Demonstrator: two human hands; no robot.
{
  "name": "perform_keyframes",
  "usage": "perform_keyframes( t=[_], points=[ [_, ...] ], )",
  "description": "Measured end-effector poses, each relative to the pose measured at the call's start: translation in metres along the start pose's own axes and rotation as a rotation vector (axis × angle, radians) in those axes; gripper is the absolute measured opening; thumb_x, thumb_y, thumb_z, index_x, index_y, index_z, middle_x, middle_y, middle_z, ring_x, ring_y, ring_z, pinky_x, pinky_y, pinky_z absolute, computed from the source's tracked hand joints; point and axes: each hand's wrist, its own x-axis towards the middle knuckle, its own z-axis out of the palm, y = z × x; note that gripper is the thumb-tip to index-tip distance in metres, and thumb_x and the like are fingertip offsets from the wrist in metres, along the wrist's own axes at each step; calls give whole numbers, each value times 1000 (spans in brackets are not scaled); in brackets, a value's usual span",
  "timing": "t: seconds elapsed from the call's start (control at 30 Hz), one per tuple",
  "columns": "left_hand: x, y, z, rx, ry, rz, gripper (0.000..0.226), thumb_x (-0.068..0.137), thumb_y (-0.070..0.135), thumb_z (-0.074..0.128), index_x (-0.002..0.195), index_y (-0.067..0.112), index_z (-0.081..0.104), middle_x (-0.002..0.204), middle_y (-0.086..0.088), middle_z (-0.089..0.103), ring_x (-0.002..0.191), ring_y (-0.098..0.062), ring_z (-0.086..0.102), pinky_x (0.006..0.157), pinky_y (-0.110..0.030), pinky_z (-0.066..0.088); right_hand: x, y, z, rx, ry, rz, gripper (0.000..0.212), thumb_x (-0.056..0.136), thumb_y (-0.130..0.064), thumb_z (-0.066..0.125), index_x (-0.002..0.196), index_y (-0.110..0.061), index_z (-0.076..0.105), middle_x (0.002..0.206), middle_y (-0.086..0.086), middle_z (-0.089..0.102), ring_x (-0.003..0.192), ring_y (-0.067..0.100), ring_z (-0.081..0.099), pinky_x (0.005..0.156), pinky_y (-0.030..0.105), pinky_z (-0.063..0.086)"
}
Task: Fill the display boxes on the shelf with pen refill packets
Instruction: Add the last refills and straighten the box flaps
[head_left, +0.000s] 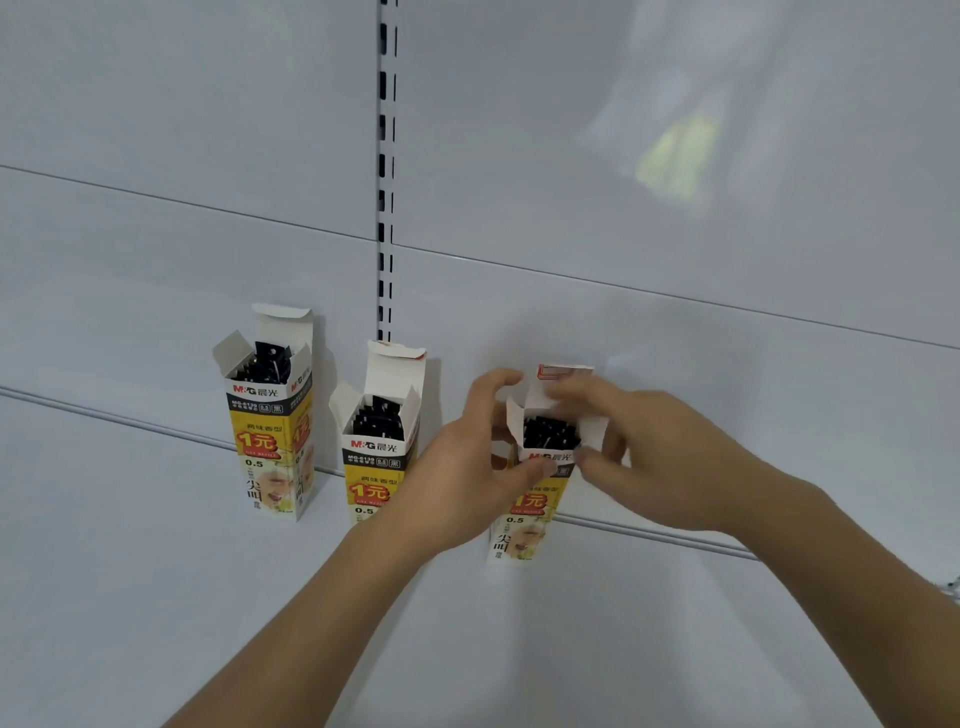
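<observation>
Head view: three open display boxes (524, 499) hold black refill packets (548, 434).

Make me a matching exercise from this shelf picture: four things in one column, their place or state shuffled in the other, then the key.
Things
1. left yellow-and-white cardboard display box
2. middle yellow-and-white cardboard display box
3. right yellow-and-white cardboard display box
4. slotted white metal upright

Places or states
A. held at its open top by the left hand and the right hand
B. runs up the white back panel
C. stands free, farthest from the hands
D. stands just below the upright, its lower right corner behind the left hand

Pairs: 1-C, 2-D, 3-A, 4-B
</observation>
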Motion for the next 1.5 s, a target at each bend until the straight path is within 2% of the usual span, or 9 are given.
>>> perform_keyframes(
  t=[0.13,0.27,0.5,0.67,0.8,0.9,1.03,1.3,1.5],
  points=[
    [-6,-3,12,-85,151,-59,63,86,33,87,127,43,40,125,21,67,107,8,66,93,-30,61,-21,4,13,209,423,198,53,95,-28,66,146,-33,49,123,-25,63,83,7,67,70,26,55],
    [-12,-4,22,-19,193,-61,45,89,42,81,124,40,53,119,27,68,110,11,63,97,-30,59,-30,5,49,250,436,260,48,94,-49,64,138,-31,58,121,-22,64,104,1,65,84,29,59],
    [-12,-14,27,144,177,146,41,102,36,67,141,29,58,135,18,62,116,1,62,95,-30,58,-27,7,80,274,544,107,38,105,-37,59,139,-21,66,142,-13,59,130,11,58,97,40,58],
    [-10,-12,23,178,196,172,42,107,51,46,137,27,61,135,17,60,118,1,60,92,-25,57,-24,5,85,322,556,104,33,108,-40,52,128,-25,73,139,-15,56,126,6,57,97,30,57],
    [-6,-11,23,193,191,187,34,111,43,42,129,25,65,131,16,62,116,-3,62,89,-28,58,-18,0,76,485,547,80,19,104,-16,62,113,-24,76,133,-21,62,120,-1,62,90,12,53],
    [-1,-12,22,164,220,178,26,109,36,50,121,22,68,129,15,63,112,-2,63,89,-27,57,-11,2,68,658,490,153,14,99,-13,70,106,-25,71,120,-27,69,113,0,67,92,22,57],
    [1,-7,18,78,200,154,19,107,26,59,121,20,70,129,22,65,114,3,63,94,-17,53,-9,10,61,769,419,181,50,97,-20,74,137,-36,51,120,-20,70,121,5,65,97,32,58],
    [-5,-7,12,-32,125,85,39,104,44,60,141,31,61,136,22,66,121,3,64,102,-22,54,-12,23,65,464,415,-90,40,97,-40,69,134,-23,71,132,-12,64,120,18,66,91,29,60],
    [-8,-6,13,-140,182,29,45,98,62,60,130,30,62,130,22,70,120,3,66,98,-19,55,-7,27,64,434,463,-112,29,101,-22,65,128,-18,74,124,-7,68,110,16,70,86,28,62]
  ],
)
